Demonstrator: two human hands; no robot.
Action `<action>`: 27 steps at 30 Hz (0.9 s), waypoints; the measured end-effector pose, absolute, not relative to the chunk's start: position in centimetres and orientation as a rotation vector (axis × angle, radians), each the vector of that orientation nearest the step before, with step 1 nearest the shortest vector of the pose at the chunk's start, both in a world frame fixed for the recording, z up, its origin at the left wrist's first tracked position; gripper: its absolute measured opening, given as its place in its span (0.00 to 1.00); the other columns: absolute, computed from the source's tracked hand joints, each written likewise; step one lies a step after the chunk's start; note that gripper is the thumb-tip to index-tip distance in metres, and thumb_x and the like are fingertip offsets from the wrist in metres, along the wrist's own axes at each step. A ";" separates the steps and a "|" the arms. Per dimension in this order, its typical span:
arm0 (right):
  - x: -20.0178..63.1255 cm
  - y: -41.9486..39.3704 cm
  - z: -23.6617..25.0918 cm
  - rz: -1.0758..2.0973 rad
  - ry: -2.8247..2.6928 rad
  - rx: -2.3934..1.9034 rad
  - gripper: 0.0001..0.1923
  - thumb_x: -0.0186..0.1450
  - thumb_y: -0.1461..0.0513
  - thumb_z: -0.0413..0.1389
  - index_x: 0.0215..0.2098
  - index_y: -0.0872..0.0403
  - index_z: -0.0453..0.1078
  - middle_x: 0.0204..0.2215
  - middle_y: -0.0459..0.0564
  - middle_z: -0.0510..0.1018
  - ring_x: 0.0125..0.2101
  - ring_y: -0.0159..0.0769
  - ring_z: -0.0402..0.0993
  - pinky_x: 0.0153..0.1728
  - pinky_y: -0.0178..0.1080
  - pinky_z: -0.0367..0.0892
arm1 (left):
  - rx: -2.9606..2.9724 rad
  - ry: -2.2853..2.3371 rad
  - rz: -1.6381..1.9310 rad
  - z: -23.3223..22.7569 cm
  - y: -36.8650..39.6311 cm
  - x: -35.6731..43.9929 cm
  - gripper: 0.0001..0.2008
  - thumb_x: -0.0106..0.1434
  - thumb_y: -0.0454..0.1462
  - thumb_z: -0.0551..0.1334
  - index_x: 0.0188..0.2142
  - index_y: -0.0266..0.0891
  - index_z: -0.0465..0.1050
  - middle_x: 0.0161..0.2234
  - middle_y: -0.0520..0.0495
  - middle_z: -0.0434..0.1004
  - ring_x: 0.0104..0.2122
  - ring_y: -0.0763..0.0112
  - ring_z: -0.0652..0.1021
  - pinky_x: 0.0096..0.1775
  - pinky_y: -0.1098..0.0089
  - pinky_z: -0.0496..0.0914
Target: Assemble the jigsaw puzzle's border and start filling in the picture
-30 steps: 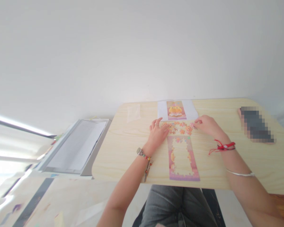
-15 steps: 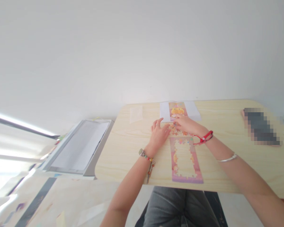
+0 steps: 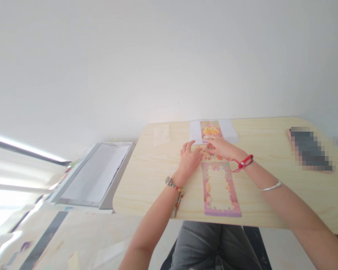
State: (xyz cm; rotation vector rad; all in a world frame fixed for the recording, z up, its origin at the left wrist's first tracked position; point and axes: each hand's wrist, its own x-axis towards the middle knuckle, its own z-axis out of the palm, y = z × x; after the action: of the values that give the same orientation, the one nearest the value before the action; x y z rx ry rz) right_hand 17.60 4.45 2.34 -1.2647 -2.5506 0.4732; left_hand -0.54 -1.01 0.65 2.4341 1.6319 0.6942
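A jigsaw frame (image 3: 237, 198) with a pink and purple border lies on the table, its middle showing bare wood. Loose puzzle pieces (image 3: 219, 158) in orange and pink are gathered just beyond it. My left hand (image 3: 189, 159) rests at the left side of these pieces, fingers apart, with the thumb and index near them. Over the pile, my right hand (image 3: 220, 147) has its fingers closed at a puzzle piece, mostly hidden under the fingertips. Behind both hands lies a white sheet (image 3: 228, 131) with a picture (image 3: 211, 130) of a yellow figure.
The pale wooden table (image 3: 146, 180) stands against a white wall. A clear plastic wrapper (image 3: 161, 135) lies at its back left, and a blurred dark phone-like object (image 3: 311, 150) at the right. Left of the table, a grey tray-like box (image 3: 107, 195) holds papers (image 3: 98, 172).
Both hands stay almost where they were, with only slight finger movement over the pieces. The view has shifted very slightly.
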 end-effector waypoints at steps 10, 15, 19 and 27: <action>18.2 4.6 2.6 0.576 -2.488 -1.252 0.09 0.59 0.57 0.55 0.28 0.55 0.68 0.36 0.54 0.72 0.39 0.42 0.68 0.39 0.40 0.63 | 2.455 1.584 0.748 0.5 -0.9 -0.7 0.09 0.62 0.37 0.58 0.41 0.44 0.73 0.54 0.41 0.57 0.53 0.55 0.60 0.51 0.51 0.62; 20.2 1.1 2.8 0.606 -2.426 -1.265 0.08 0.58 0.56 0.57 0.29 0.54 0.68 0.33 0.51 0.70 0.34 0.39 0.68 0.34 0.40 0.64 | 2.471 1.499 0.811 0.7 -1.3 -0.6 0.09 0.61 0.36 0.58 0.41 0.44 0.74 0.54 0.42 0.58 0.53 0.56 0.60 0.52 0.52 0.62; 21.2 -2.2 2.4 0.518 -2.469 -1.248 0.09 0.58 0.56 0.57 0.28 0.54 0.68 0.33 0.51 0.70 0.36 0.41 0.68 0.39 0.44 0.63 | 2.524 1.337 0.857 1.2 -1.9 -0.2 0.09 0.61 0.35 0.59 0.41 0.44 0.75 0.54 0.43 0.60 0.53 0.57 0.60 0.54 0.54 0.61; 21.1 -3.5 1.6 0.504 -2.487 -1.298 0.05 0.57 0.61 0.58 0.28 0.54 0.68 0.32 0.52 0.70 0.37 0.43 0.69 0.40 0.45 0.64 | 2.666 0.977 0.678 1.9 -2.9 0.3 0.08 0.62 0.37 0.58 0.38 0.44 0.76 0.55 0.43 0.61 0.55 0.57 0.59 0.55 0.52 0.59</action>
State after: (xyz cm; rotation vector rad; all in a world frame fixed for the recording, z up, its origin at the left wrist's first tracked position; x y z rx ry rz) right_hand 21.05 -3.49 1.61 -1.2976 -2.4872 0.5044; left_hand 0.33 -2.86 1.92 2.6656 0.9772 0.6777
